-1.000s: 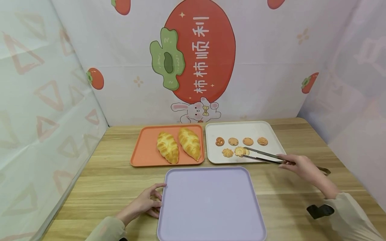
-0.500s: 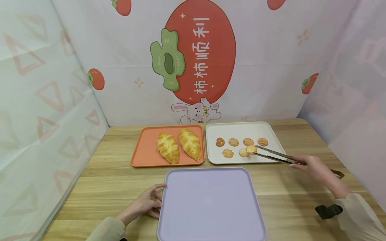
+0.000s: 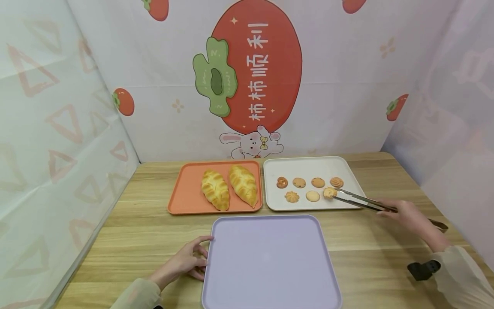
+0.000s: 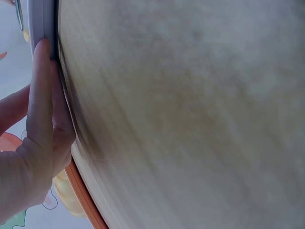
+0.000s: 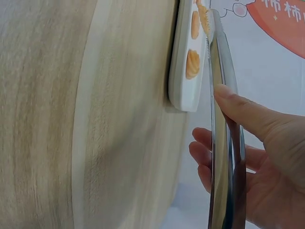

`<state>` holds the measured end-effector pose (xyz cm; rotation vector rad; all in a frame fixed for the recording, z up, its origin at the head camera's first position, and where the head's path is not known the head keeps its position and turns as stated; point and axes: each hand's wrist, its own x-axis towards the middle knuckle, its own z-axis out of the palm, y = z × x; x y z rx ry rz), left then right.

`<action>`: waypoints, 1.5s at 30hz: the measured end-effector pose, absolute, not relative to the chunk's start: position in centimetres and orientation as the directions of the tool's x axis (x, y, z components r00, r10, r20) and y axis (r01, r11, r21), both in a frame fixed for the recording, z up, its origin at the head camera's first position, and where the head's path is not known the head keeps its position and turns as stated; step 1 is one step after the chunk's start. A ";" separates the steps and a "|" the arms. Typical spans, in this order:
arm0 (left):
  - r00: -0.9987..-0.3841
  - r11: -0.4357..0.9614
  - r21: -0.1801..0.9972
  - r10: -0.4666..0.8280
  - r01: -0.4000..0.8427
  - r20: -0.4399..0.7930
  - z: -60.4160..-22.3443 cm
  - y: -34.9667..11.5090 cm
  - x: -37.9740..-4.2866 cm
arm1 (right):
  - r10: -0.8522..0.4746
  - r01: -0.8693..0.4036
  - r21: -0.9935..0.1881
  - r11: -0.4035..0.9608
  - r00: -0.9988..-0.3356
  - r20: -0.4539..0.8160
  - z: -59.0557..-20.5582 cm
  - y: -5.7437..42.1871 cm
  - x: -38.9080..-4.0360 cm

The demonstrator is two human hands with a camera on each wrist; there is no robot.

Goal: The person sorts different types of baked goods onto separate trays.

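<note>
My right hand (image 3: 407,216) grips metal tongs (image 3: 360,201) over the right side of the white tray (image 3: 301,164). A pale flower-shaped cookie (image 3: 329,192) sits at the tongs' tips; whether it touches the tray I cannot tell. Close by lie an oval plain cookie (image 3: 312,196) and a swirled cookie (image 3: 336,182). In the right wrist view, the thumb presses one arm of the tongs (image 5: 221,157) and the fingers wrap the other side. My left hand (image 3: 186,259) rests against the left edge of the lilac tray (image 3: 266,257), its fingers (image 4: 40,95) touching the rim.
Two large golden breads (image 3: 215,189) lie on the orange tray (image 3: 183,197), left of the white one. More small cookies, including a pretzel-shaped one (image 3: 282,182), lie on the white tray. A printed cloth (image 3: 154,128) stands behind the wooden table (image 3: 127,231).
The right hand and tongs have moved right, carrying the flower-shaped cookie from over the oval one to its right side. The left hand stays in place.
</note>
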<state>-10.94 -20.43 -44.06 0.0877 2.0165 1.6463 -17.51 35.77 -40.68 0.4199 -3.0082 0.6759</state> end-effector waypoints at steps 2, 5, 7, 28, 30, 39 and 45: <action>-0.858 0.254 0.927 0.372 -0.275 -0.356 -44.0 -20.4 -10.9 | -0.254 -0.262 -0.420 0.869 -0.964 0.075 -40.8 35.9 -17.6; -0.859 0.252 0.929 0.372 -0.270 -0.351 -44.0 -20.4 -10.9 | -0.254 -0.254 -0.425 0.869 -0.965 0.056 -40.9 36.1 -17.7; -0.860 0.252 0.930 0.373 -0.267 -0.348 -44.1 -20.5 -10.9 | -0.256 -0.255 -0.427 0.867 -0.965 0.056 -40.9 36.2 -17.8; -0.857 0.254 0.927 0.372 -0.276 -0.357 -43.9 -20.4 -11.0 | -0.279 -0.278 -0.417 0.865 -0.958 0.060 -41.2 36.4 -18.0; -0.857 0.253 0.927 0.372 -0.277 -0.357 -43.9 -20.4 -11.0 | -0.279 -0.279 -0.410 0.868 -0.958 0.061 -41.3 36.5 -18.1; -0.859 0.253 0.929 0.373 -0.270 -0.351 -43.9 -20.4 -11.0 | -0.264 -0.269 -0.383 0.884 -0.962 0.067 -41.5 36.6 -17.9; -0.859 0.243 0.932 0.377 -0.269 -0.346 -44.0 -20.4 -10.9 | -0.245 -0.241 -0.402 0.883 -0.969 0.043 -41.3 36.1 -17.1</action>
